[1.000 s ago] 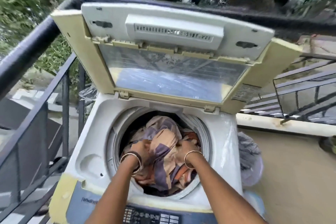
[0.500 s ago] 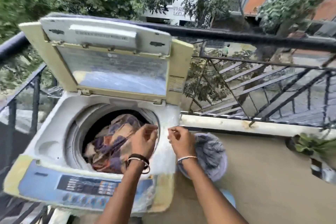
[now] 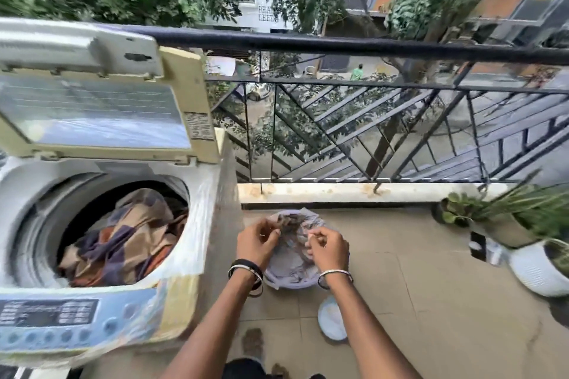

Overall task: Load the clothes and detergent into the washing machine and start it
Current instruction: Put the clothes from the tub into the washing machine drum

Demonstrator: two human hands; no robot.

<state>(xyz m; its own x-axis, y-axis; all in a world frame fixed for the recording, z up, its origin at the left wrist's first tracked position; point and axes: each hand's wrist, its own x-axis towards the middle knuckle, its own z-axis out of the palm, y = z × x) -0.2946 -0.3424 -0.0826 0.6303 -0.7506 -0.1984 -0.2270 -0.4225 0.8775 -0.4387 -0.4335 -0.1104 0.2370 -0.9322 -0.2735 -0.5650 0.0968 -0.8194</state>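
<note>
The top-loading washing machine (image 3: 200, 224) stands at the left with its lid (image 3: 92, 111) raised. A brown, purple and orange patterned cloth (image 3: 129, 240) lies in the drum. On the floor to the machine's right sits a pale round tub (image 3: 289, 281) holding greyish clothes (image 3: 292, 224). My left hand (image 3: 257, 244) and my right hand (image 3: 328, 249) hover side by side over that tub, fingers loosely curled, with nothing visibly held. A small round white container (image 3: 332, 317) sits on the tiles just in front of the tub.
The machine's control panel (image 3: 49, 314) faces me at the lower left. A black balcony railing (image 3: 354, 46) runs across the back above a low ledge (image 3: 354, 192). Potted plants (image 3: 529, 243) stand on the tiled floor at the right.
Both hands have left the drum and swung right, from pressing the patterned cloth to hovering over the tub on the floor. My view has turned right with them.
</note>
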